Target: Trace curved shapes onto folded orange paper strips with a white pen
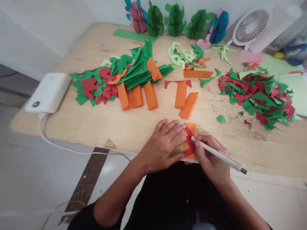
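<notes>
An orange paper piece [192,127] lies at the table's front edge, with a curved red paper cutout [190,149] on top of it. My left hand [163,145] lies flat with fingers stretched out, the fingertips touching the left side of these papers. In my right hand [213,156] is a white pen [222,156], gripped near its tip. That tip meets the papers along the right edge of the red cutout. Just beyond them lie two folded orange paper pieces [188,105].
Green and red cutouts [96,83] and folded orange pieces [136,95] lie at left. A heap of paper scraps [261,95] is on the right. Paper figures [176,20] and a white fan [251,27] stand behind. A white power bank [49,91] trails a cable [79,150].
</notes>
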Motion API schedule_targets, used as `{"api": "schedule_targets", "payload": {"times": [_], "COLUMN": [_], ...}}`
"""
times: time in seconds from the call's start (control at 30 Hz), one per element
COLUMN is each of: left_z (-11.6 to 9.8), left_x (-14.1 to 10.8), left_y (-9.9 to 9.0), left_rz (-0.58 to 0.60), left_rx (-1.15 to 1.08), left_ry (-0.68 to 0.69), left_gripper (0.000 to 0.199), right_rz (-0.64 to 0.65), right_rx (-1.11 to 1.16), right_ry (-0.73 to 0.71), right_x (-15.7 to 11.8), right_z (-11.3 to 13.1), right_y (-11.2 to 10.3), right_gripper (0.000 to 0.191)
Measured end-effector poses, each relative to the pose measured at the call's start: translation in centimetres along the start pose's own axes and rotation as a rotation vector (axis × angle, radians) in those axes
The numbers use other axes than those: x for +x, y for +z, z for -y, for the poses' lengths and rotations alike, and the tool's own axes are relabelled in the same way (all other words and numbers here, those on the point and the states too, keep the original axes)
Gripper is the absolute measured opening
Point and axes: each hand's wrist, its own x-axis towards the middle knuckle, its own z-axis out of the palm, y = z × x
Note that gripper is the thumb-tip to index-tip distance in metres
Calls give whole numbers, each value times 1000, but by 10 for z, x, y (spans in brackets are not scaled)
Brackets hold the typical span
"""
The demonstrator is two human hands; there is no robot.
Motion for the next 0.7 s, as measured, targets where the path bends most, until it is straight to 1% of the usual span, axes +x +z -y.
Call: {"api": "schedule_targets", "payload": {"times": [0.57,0.7], "left_z": [2,2], "left_x": [0,0], "left_y": [1,1], "left_rz": [-40,-50], "left_rx": [-22,-28], "left_ry": [31,41], "left_gripper": [40,39], "right_rz": [5,30], "right_rx": [25,50], "right_ry": [34,96], "right_x": [0,0], "right_z": [1,1], "right_y": [-1,-2], "right_gripper": [10,10]}}
